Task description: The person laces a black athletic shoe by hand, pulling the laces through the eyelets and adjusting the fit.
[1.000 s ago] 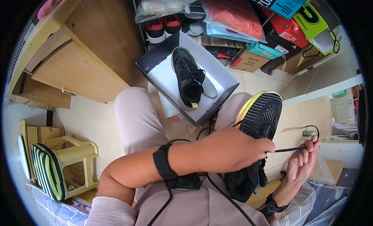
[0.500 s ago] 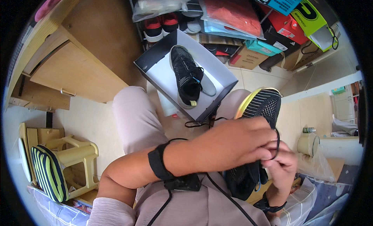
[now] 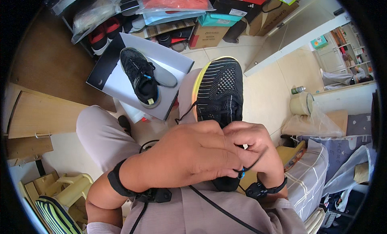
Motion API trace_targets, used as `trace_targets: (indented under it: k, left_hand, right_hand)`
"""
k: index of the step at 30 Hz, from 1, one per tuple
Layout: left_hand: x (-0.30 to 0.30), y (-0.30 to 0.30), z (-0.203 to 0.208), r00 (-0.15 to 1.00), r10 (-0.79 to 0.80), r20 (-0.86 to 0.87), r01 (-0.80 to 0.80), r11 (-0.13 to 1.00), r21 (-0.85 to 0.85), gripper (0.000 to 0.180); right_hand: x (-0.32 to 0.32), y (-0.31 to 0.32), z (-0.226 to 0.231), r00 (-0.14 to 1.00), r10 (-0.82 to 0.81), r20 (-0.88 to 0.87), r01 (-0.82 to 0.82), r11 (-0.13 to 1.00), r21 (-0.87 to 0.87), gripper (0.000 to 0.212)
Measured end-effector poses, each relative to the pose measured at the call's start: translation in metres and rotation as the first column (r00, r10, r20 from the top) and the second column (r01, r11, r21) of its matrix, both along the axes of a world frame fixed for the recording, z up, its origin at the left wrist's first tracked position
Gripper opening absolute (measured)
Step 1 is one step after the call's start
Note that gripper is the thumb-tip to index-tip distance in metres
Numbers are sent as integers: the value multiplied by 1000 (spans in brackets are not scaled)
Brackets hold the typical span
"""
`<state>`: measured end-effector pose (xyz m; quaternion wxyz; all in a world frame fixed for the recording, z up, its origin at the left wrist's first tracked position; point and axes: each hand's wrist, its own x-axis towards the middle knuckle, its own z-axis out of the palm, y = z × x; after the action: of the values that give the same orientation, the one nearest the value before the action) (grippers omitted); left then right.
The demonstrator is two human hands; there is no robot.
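One shoe [image 3: 221, 83] lies over the right leg [image 3: 188, 89]; lacing appears in hand. Left hand [image 3: 197, 155] seemingly pinches the lace [image 3: 257, 159]; right hand's [image 3: 254, 141] grip cannot be told. Next move likely calls for guiding its free end.

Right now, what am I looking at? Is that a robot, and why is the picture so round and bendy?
No robot here, just a person's own two bare hands. The camera sits on their head and looks down, and its very wide lens bends straight edges. The left hand and right hand are close together over a black shoe with a yellow edge, by the person's right leg. A dark lace pokes out near the left hand, but I can't see exactly what each hand pinches. By the knees, an open box holds another black shoe and a grey flat insole.
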<state>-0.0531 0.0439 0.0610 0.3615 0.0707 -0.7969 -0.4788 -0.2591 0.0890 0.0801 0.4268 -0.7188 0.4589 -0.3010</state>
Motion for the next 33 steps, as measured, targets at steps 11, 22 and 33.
trace_targets:
  k: [11, 22, 33]
  left_hand:
    - [9, -8, 15, 977, 209, -45, -167, 877, 451, 25]
    - [-8, -32, -13, 882, 434, 181, -426, 901, -86, 14]
    - [-25, -41, -17, 838, 500, 219, -353, 803, -480, 19]
  right_hand:
    - [-4, 2, -6, 997, 28, 71, -26, 999, -34, 15]
    - [-31, 4, -51, 804, -501, 319, 484, 864, 138, 21]
    - [-32, 3, -54, 826, -487, 283, 481, 872, 94, 26]
